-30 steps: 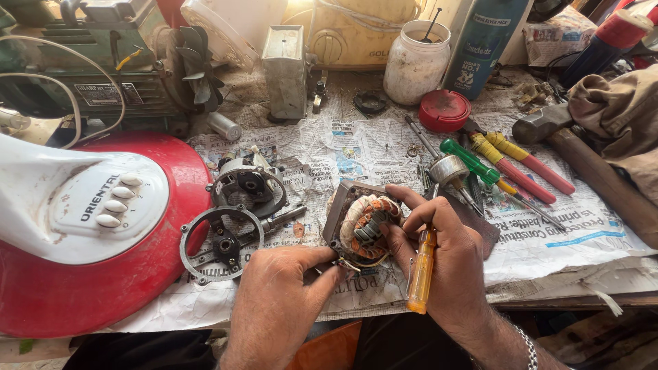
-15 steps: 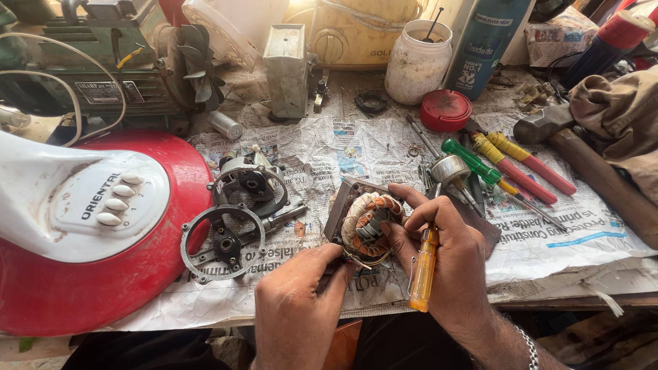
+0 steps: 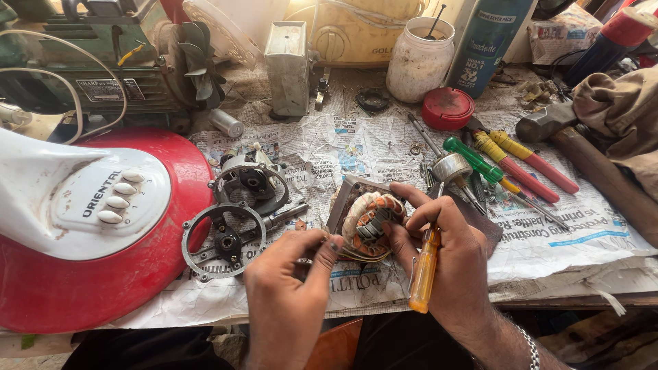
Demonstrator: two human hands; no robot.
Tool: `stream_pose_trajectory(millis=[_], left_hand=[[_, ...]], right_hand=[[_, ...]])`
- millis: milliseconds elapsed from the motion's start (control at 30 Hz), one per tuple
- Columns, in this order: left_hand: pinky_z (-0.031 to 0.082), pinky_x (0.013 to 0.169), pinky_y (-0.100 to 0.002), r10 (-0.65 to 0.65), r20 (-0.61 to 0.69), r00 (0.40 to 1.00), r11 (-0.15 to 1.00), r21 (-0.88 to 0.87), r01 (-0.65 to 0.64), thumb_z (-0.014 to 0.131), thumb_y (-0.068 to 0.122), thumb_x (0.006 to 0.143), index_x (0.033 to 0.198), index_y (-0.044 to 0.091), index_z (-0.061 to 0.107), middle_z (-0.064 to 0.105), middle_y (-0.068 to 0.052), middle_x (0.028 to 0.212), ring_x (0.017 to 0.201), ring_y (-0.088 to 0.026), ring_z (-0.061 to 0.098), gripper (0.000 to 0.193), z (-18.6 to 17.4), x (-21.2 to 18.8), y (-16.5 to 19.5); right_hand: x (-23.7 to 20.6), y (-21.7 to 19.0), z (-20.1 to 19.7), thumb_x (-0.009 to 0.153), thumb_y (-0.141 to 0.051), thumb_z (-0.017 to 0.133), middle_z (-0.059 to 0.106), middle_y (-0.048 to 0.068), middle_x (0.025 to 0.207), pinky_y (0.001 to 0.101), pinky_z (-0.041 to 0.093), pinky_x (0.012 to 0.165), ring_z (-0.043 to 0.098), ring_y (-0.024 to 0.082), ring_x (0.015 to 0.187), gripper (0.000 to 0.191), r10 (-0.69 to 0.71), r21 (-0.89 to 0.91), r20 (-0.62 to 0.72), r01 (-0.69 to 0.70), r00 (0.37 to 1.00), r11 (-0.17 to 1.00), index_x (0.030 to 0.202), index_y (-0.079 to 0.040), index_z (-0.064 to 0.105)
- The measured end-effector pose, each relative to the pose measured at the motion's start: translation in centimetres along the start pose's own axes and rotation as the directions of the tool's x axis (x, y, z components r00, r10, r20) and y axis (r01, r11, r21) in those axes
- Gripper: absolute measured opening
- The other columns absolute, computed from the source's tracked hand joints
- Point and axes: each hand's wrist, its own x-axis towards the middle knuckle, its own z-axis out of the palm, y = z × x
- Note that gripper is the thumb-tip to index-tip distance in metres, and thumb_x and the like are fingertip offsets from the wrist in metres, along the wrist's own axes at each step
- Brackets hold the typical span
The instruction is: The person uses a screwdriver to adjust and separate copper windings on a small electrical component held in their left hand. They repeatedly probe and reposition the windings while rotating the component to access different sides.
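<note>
My right hand (image 3: 449,264) has its grip clenched around an orange-handled screwdriver (image 3: 424,269), fingertips resting on the copper-wound motor stator (image 3: 369,220), which sits on the newspaper-covered surface (image 3: 356,147) between my hands. My left hand (image 3: 291,284) pinches thin wires at the stator's lower edge. A metal motor bracket (image 3: 223,240) lies just to its left.

Single head-worn view; looks steeply down, close over a newspaper-covered workbench (image 3: 384,147). Faces toward clutter along the bench's far edge.
</note>
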Motion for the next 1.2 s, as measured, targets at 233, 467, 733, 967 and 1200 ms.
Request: stream_pose_trajectory(millis=[233,467,733,967,1200], left_hand=[[0.052,0.052,-0.021,0.101,-0.001,0.995,0.988,-0.122,-0.100,0.080,0.012,0.085,0.087,0.004,0.078,0.076,-0.002,0.078,0.063,-0.006,0.067,0.008,0.0,0.4,-0.7],[0.059,0.072,-0.023,0.031,0.196,0.980,0.910,-0.412,0.053,0.079,0.007,0.087,0.095,0.001,0.074,0.072,-0.011,0.100,0.087,-0.009,0.069,0.011,0.1,1.6,-2.8],[0.061,0.098,-0.032,0.039,0.446,0.894,0.752,-0.603,0.268,0.076,0.000,0.086,0.092,-0.005,0.065,0.055,-0.020,0.154,0.115,-0.018,0.069,0.014,-0.4,2.8,-4.3],[0.059,0.105,-0.033,0.204,0.414,0.887,0.789,-0.607,0.101,0.073,-0.006,0.087,0.094,-0.003,0.062,0.049,-0.024,0.156,0.126,-0.019,0.063,0.014,-0.7,2.2,-4.2],[0.062,0.102,-0.037,-0.005,0.480,0.877,0.817,-0.505,0.280,0.079,-0.004,0.087,0.117,0.000,0.051,0.067,-0.033,0.120,0.113,-0.023,0.068,0.042,-0.9,2.4,-3.5]], right_hand=[[-0.5,-0.3,0.1,0.086,-0.001,0.074,0.070,0.020,0.131,0.0279,0.061,0.076,0.078,0.020,0.103,0.029,-0.072,0.050,0.023,0.071,0.997,0.996,0.097,-0.007,0.048],[-0.5,-0.2,0.0,0.087,0.000,0.073,0.069,0.020,0.133,0.0286,0.061,0.078,0.077,0.020,0.105,0.028,-0.067,0.060,0.047,0.064,0.997,0.996,0.098,-0.008,0.049],[-0.5,0.0,-0.1,0.086,0.001,0.075,0.070,0.020,0.132,0.0291,0.061,0.079,0.077,0.022,0.109,0.031,-0.097,0.105,0.053,0.091,0.994,0.990,0.099,-0.009,0.049],[-0.5,0.2,-0.1,0.089,0.004,0.072,0.068,0.022,0.135,0.0327,0.060,0.092,0.073,0.027,0.121,0.029,-0.163,0.177,0.034,0.154,0.986,0.972,0.103,-0.008,0.049],[0.0,0.0,-0.3,0.089,0.004,0.071,0.069,0.023,0.137,0.0316,0.061,0.088,0.076,0.025,0.116,0.027,-0.087,0.200,0.138,0.059,0.987,0.978,0.104,-0.007,0.051]])
